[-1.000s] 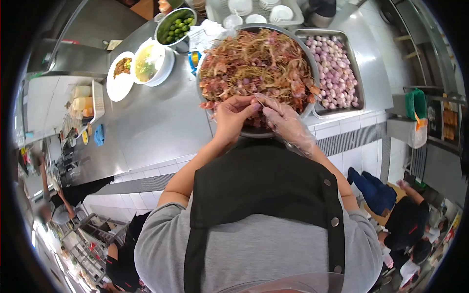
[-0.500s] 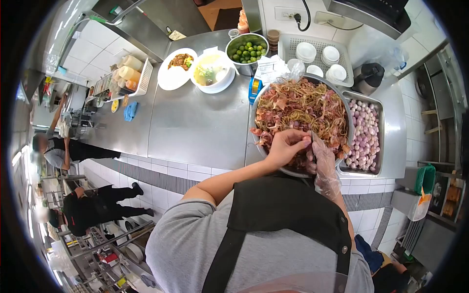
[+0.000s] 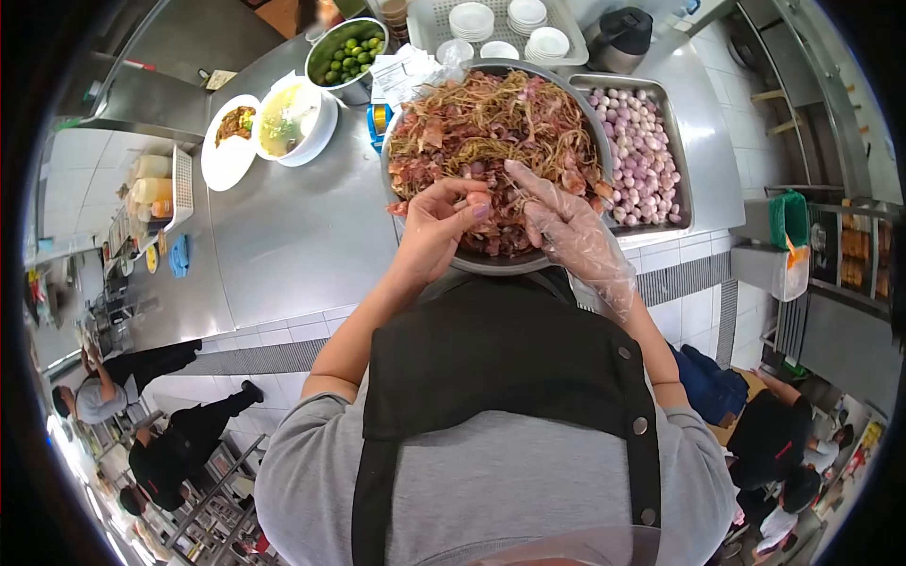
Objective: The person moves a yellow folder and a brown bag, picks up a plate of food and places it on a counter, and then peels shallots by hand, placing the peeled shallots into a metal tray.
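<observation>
Peeled-looking shallots (image 3: 645, 156) cover much of steel tray (image 3: 685, 170), right of basin (image 3: 510, 269): sizeable batch looks done. Basin holds heap of dry skins and stringy roots (image 3: 472, 104); number of unpeeled bulbs left unclear. Over basin, bare left hand (image 3: 432, 226) has thumb and forefinger nearly together; gloved right hand (image 3: 576, 236) has forefinger extended, apart from thumb. Cannot tell what either grips.

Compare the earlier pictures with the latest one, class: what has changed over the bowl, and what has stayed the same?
The hands have drawn apart: the gloved right hand has moved rightward from the fingertips of the bare left hand, opening a gap. Whether anything was let go cannot be told. Both hands remain over the bowl of peelings; the tray of small onions still sits beside it.
</observation>
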Action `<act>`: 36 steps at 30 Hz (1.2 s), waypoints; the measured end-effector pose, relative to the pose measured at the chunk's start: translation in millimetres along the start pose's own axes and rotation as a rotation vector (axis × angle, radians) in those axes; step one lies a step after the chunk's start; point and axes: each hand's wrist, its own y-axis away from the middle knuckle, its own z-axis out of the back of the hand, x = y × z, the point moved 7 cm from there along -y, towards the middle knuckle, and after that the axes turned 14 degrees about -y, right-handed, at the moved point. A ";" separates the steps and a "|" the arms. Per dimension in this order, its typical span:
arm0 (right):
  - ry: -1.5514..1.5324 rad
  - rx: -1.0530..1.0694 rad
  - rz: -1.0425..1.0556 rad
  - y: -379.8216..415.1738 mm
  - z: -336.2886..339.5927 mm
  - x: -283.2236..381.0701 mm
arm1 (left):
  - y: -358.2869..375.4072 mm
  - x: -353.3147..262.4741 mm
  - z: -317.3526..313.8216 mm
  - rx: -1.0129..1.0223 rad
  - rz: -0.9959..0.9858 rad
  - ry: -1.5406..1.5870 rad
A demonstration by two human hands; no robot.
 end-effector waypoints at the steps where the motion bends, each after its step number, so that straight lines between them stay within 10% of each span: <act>1: 0.006 0.016 -0.016 1.7 -3.4 1.2 | -1.2 0.5 -0.2 -0.045 0.027 0.037; 36: 0.587 0.134 0.230 8.6 -10.4 0.6 | 2.3 2.4 -9.4 -0.016 0.001 -0.014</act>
